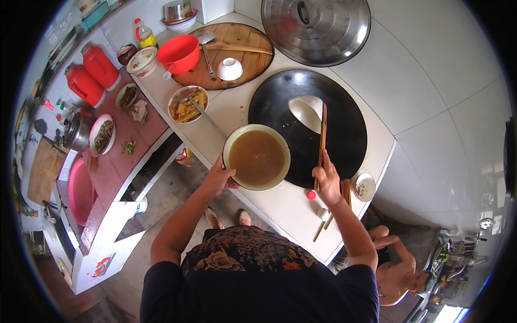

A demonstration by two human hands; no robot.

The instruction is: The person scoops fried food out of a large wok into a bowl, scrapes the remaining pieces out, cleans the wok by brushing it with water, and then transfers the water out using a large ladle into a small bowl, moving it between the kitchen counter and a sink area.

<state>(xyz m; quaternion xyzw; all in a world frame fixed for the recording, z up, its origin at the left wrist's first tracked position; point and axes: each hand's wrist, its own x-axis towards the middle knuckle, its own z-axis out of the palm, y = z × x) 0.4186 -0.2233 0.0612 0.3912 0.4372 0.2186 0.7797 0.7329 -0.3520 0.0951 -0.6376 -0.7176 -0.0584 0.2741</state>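
My left hand [220, 178] grips the near left rim of a pale enamel basin [286, 155]. Cloudy brown broth [258, 157] fills much of it, and it is held level, partly over the wok's left edge. In my right hand [329, 179] is the wooden handle of a large metal ladle [302, 113], its pale bowl above the wok. The black wok [268, 97] is set into the tiled stove top, with only a few small pale specks visible inside. A red cap [311, 195] and a small pale round object [323, 214] lie beside my right wrist.
A bowl of yellow food strips [188, 109] with a spatula stands left. Behind are a round wooden board [250, 40], red plastic scoop [179, 54] and large metal lid [317, 32]. A small bowl [365, 187] sits near the right edge. Another person [398, 270] sits lower right.
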